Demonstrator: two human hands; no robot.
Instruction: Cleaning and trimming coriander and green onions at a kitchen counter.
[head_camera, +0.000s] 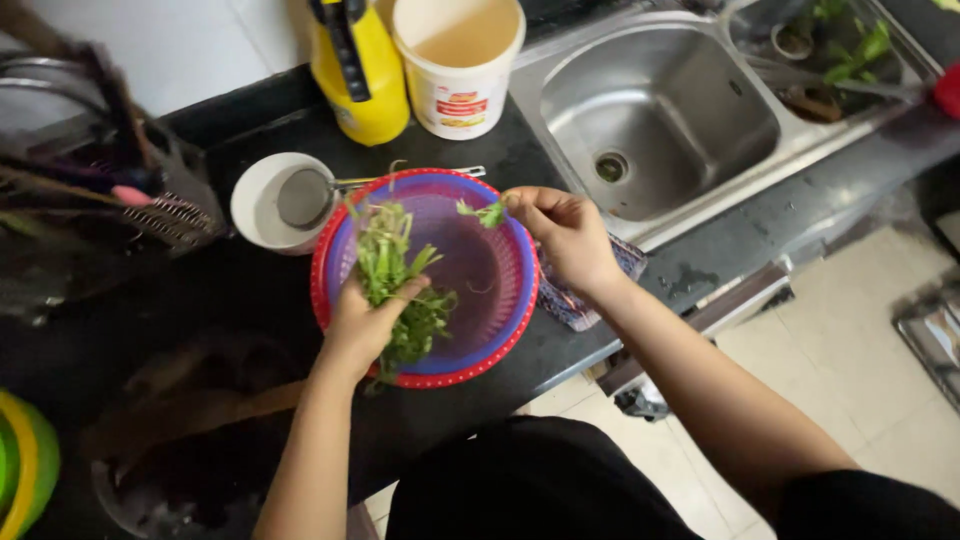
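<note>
Left hand (362, 322): fingers curled tight round a bunch of leafy greens (395, 275), gripped near the middle of the stems. Stems stand up above the fist, slightly tilted; leafy ends hang below and to the right of it. No gap visible between fingers and stems.

Right hand (568, 232): thumb and fingertips pinched together on a small green sprig (489, 212), which sticks out to the left of the pinch. Remaining fingers loosely folded, hand otherwise not spread.

Both grips sit over a purple colander (480, 270) nested inside a red basin (455, 376). Bunch is above the colander's left half; sprig is above its upper right rim. The two hands are apart, with the colander floor between them.

Surroundings, relative to the grips:
- white bowl (262, 200) with a small strainer (302, 196) in it, just above and left of the left fist
- yellow spray bottle (362, 75) and white bucket (460, 65), further above, behind the colander
- steel sink (660, 115), above and right of the right hand
- patterned cloth (580, 300), under the right wrist, touching the basin's edge
- all on a black counter (250, 290)
</note>
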